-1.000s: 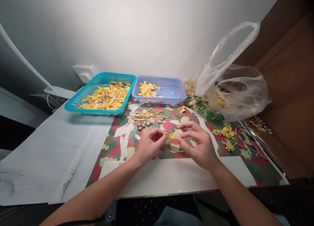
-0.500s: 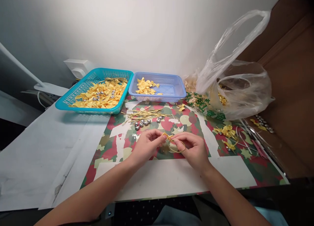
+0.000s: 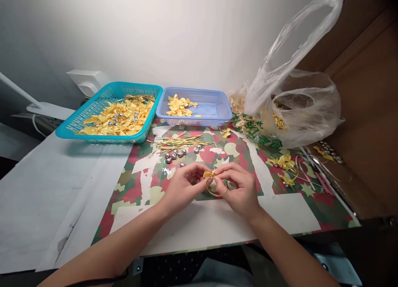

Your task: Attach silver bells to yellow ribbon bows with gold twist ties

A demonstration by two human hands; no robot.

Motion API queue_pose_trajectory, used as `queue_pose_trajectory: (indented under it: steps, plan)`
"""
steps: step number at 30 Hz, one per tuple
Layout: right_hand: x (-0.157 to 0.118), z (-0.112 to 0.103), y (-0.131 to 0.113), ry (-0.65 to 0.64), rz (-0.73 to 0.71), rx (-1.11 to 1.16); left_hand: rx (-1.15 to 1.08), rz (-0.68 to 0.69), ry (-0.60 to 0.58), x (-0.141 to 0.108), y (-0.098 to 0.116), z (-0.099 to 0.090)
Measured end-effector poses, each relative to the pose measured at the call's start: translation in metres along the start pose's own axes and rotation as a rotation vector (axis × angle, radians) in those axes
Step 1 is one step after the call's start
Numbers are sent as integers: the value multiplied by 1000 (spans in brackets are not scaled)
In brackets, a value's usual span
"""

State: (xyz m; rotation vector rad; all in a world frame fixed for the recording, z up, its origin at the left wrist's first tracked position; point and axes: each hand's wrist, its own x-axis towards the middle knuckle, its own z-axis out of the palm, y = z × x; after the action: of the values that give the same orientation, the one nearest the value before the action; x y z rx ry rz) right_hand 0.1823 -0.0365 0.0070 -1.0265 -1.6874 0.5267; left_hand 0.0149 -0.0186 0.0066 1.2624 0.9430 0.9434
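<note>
Between my two hands is a yellow ribbon bow (image 3: 208, 174) with a looped gold tie (image 3: 217, 194) hanging below it. My left hand (image 3: 185, 185) pinches the bow's left side between thumb and fingers. From the right, the fingers of my right hand (image 3: 241, 187) close on the bow's other side and on the gold tie. Fingertips hide part of the bow's middle. Just beyond my hands lie several silver jingle bells (image 3: 174, 155) and a heap of gold twist ties (image 3: 182, 143). A loose yellow bow (image 3: 226, 132) rests farther back.
A teal basket (image 3: 108, 139) holds yellow bows, bells and gold ties. Beside it a blue basket (image 3: 217, 117) has some bows. A clear plastic bag (image 3: 314, 125) stands at the right, near bows with bells (image 3: 284, 161) and a pink-handled tool (image 3: 325, 184). White paper (image 3: 202, 222) covers the table's front.
The bow has turned so that its left loop shows more fully. My fingers have shifted slightly around it, and the gold loop now hangs more directly below. The whole view has shifted a little.
</note>
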Motion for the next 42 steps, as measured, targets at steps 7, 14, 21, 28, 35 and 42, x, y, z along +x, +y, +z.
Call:
queue_pose_trajectory:
  steps: [7,14,21,28,35,42]
  plan:
    - [0,0,3,15,-8,3,-15,-21,27,0,-4,1]
    - [0,1,4,25,-10,0,-18,-121,75,1,2,2]
    - [0,3,5,18,-44,-24,-30,-204,92,1,4,1]
    - [0,3,6,15,-58,-57,-1,-165,95,0,4,1]
    - [-1,4,7,32,-31,-64,-21,-97,104,0,-2,3]
    - [-1,5,5,73,58,-166,113,21,187,-3,-4,6]
